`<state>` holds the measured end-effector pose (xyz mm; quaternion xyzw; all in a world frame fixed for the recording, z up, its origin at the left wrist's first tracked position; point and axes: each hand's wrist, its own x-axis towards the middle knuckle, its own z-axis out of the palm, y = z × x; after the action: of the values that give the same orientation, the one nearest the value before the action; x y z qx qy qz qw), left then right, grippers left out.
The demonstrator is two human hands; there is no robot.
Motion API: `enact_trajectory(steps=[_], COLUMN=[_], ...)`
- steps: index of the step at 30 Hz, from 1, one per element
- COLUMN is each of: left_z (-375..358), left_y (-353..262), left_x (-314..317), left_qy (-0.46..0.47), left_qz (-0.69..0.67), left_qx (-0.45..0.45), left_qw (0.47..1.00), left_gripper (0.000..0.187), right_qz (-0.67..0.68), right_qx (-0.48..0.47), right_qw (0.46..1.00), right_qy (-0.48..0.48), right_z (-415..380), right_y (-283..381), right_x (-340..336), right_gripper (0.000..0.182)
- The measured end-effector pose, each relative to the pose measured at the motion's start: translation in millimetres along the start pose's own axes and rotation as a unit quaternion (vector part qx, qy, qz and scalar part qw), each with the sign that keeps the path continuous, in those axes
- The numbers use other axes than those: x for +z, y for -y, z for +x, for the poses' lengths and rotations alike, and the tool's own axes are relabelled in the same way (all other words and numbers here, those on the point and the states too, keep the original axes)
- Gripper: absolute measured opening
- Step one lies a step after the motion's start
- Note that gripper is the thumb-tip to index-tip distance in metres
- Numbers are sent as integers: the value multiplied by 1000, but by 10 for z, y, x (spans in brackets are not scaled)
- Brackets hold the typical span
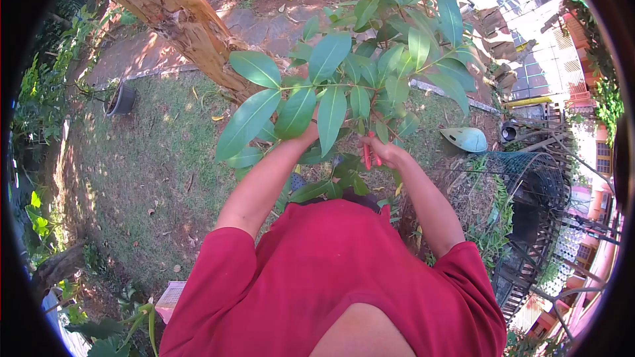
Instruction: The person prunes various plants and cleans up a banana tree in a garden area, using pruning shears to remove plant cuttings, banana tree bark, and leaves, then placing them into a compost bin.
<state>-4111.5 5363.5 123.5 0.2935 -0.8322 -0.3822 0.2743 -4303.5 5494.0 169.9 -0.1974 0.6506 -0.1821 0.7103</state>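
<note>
Red-handled pruning shears [368,156] are in my right hand [383,150], whose fingers are wrapped round the handles. Leaves cover the blades. A leafy branch [331,84] with broad green leaves spreads just beyond both hands. My left hand [309,133] reaches in among the leaves, to the left of the shears. Its fingers are hidden by foliage, so what it holds or touches does not show. More leaves [324,188] hang low, between my forearms and close to my red shirt.
A thick tree trunk [178,20] leans in from the upper left. Grass [152,158] covers the ground, with a dark pot [121,100] at the left. To the right are a pale green scoop-shaped object [465,138] and a round mesh-and-slat enclosure [536,185].
</note>
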Motion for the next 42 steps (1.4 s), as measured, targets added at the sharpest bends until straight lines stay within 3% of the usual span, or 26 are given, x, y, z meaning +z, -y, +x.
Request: enact_trajectory(steps=[4, 5, 6, 12, 13, 15, 16, 18, 19, 21, 22, 23, 25, 26, 27, 29, 30, 38, 42], left_z=[-104, -288, -338, -241, -190, 123, 197, 268, 299, 417, 492, 555, 750, 850, 933, 1068, 1087, 1504, 1544], left_y=[343, 346, 412, 834, 728, 342, 88, -212, -140, 188, 490, 445, 275, 247, 227, 204, 623, 630, 656], left_x=[140, 234, 289, 620, 498, -33, -179, -275, -243, -197, -83, -152, -355, -398, -331, -161, 87, 147, 134], left_qy=[8, 17, 22, 11, 15, 127, 133, 99, 100, 178, 170, 179, 147, 201, 208, 67, 122, 208, 253], left_qz=[85, -90, -259, -233, -234, -139, -143, -115, -115, 33, -38, -37, -46, -48, -48, 13, -16, 36, 70], left_qx=[57, -18, -86, -41, -41, -4, -3, 0, -1, -68, -54, -50, -153, -171, -168, 67, 92, 44, 0], left_qw=[995, 996, 962, 972, 971, 982, 981, 988, 988, 981, 983, 982, 976, 963, 962, 995, 988, 977, 965], left_gripper=[30, 36, 41, 28, 28, 31, 31, 34, 34, 35, 34, 34, 34, 35, 35, 27, 34, 32, 32], right_qz=[-117, -152, -188, -133, -130, -12, -6, -49, -48, 5, 70, 79, 167, 159, 165, 259, 240, 295, 293], right_qx=[-14, -25, -42, -106, -104, -86, -82, -55, -55, -68, -91, -91, -86, -69, -69, -88, -77, -110, -76], right_qw=[993, 988, 981, 985, 986, 995, 996, 979, 980, 980, 986, 985, 982, 984, 983, 960, 966, 948, 953], right_qy=[-13, 12, 34, -24, -25, -42, -47, -187, -187, -185, -123, -126, 3, 33, 30, 59, 55, 48, 26], right_z=[44, 6, 16, 89, 115, 277, 265, 232, 273, 425, 438, 366, 158, 188, 186, 123, -8, 152, 214], right_y=[30, -1, 43, 19, -52, -146, -198, -284, -350, -427, -456, -400, -185, -164, -136, 11, 148, 434, 497], right_x=[-73, -76, -90, 18, 50, 85, 168, 324, 304, 287, 226, 224, 230, 183, 209, 370, 411, 343, 288], right_gripper=[48, 46, 43, 36, 36, 34, 34, 31, 31, 46, 45, 45, 43, 38, 38, 37, 36, 34, 33])
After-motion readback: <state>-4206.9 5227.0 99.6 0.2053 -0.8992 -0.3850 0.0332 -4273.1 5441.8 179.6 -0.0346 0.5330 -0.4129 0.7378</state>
